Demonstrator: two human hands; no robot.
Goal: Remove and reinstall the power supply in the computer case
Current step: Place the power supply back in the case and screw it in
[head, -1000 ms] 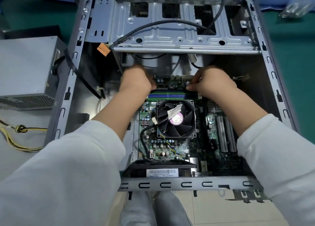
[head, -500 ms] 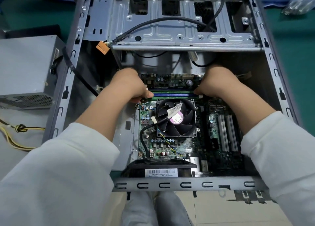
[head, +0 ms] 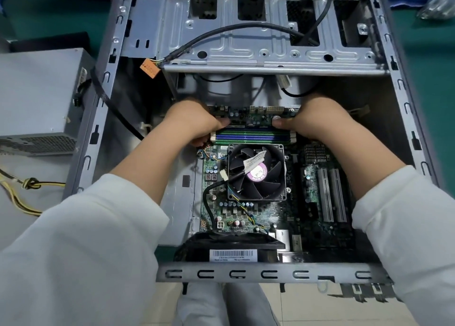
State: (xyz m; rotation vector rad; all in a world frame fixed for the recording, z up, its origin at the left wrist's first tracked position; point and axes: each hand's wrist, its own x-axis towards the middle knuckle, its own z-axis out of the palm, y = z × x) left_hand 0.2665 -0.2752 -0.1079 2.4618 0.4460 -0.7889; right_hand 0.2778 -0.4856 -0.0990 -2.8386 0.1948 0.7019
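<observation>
**Both hands at the memory slots; power supply outside the case**

The computer case (head: 108, 84) lies open on its side, filling the middle of the view. The power supply (head: 37, 99), a grey metal box with a perforated lower face, sits outside the case at about 9 o'clock, just beside the case's left wall and well apart from both hands. Its yellow and black wires (head: 22, 190), knotted once, trail across the surface at 8 o'clock. A black cable (head: 110, 104) runs from the supply's side over the case wall and down into the interior.

The left hand (head: 194, 123) is at the left end of the blue and green memory slots (head: 253, 135), thumb laid along the top edge of the slots, the other fingers curled down at the white end latch. The right hand (head: 312, 121) mirrors it at the right end, thumb pointing inward and pressing on the slot edge, fingers bent under and mostly hidden. Whether either hand actually pinches anything cannot be told.

The CPU fan (head: 257, 173) sits at 6 o'clock from the slots, between the two forearms. An orange connector (head: 149, 69) hangs loose at 11 o'clock, near the drive cage (head: 246, 42). White sleeves (head: 73, 239) cover both arms to the forearm.
</observation>
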